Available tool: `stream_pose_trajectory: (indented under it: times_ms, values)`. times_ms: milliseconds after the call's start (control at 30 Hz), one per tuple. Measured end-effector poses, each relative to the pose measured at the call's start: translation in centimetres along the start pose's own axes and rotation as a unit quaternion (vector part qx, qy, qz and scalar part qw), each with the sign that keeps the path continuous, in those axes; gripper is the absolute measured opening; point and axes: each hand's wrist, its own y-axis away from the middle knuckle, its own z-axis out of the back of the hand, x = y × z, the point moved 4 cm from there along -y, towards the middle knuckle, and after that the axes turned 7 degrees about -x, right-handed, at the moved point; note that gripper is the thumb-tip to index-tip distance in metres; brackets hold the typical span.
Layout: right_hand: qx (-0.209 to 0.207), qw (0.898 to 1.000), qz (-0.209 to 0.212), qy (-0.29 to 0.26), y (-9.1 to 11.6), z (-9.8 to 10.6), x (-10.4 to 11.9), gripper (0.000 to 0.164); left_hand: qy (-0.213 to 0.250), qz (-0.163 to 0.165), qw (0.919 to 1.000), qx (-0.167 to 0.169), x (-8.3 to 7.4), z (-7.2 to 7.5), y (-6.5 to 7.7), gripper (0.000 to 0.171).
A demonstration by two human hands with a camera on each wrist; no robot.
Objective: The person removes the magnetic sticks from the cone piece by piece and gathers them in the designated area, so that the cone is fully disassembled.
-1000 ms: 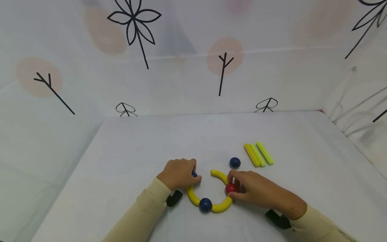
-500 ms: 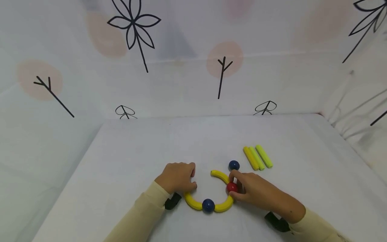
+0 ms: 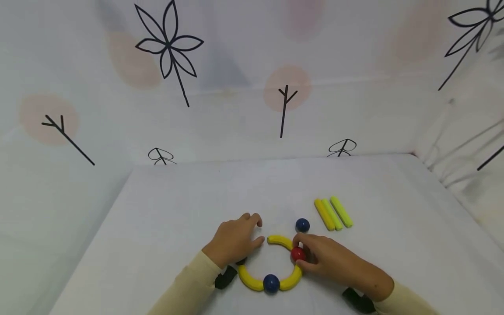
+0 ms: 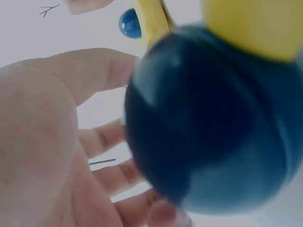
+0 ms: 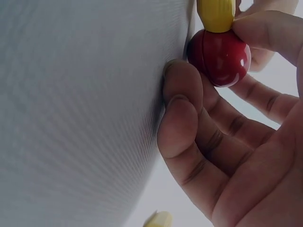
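A ring-like chain of yellow curved rods and balls lies on the white table. At its near side is a blue ball. My right hand holds the red ball on the right side of the chain between thumb and fingers. A yellow rod with a free end runs left from that ball. My left hand hovers over the left side, thumb and fingers apart, with nothing between them. Beneath its wrist, another blue ball shows large in the left wrist view, joined to a yellow rod; the hand mostly hides it from the head view.
A loose blue ball lies just beyond my right hand. Further back on the right are a yellow straight rod and two lime straight rods. Patterned white cloth stands behind the table.
My left hand has let go of the blue ball at the chain's left end and shifted forward with its fingers spread. The right hand keeps its grip on the red ball.
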Motion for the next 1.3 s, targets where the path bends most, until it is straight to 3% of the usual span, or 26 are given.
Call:
stream_pose_trajectory:
  times_ms: [167, 533, 933, 1133, 1300]
  values:
    - [-0.004, 1.0, 0.015, 0.003, 0.3, -0.5, -0.2, 0.033, 0.003, -0.039, 0.9992, 0.012, -0.6, -1.2, 0.3, 0.04]
    - [-0.011, 1.0, 0.014, 0.017, 0.3, -0.7, 0.0, 0.036, -0.011, -0.069, 0.9975, 0.009, -1.0, -1.5, 0.3, 0.026]
    - [-0.058, 0.994, -0.068, 0.064, 0.2, -0.4, -0.1, 0.038, -0.032, -0.052, 0.9981, -0.006, -1.6, -1.2, 0.1, 0.03]
    - [-0.051, 0.992, -0.075, 0.084, 0.2, -0.6, 0.2, 0.036, -0.03, -0.037, 0.9989, 0.002, -1.8, -1.7, 0.2, 0.031]
    - [-0.04, 0.993, -0.069, 0.09, 0.3, -0.5, 0.3, 0.035, -0.046, -0.045, 0.9978, 0.018, -2.0, -1.8, 0.2, 0.031]
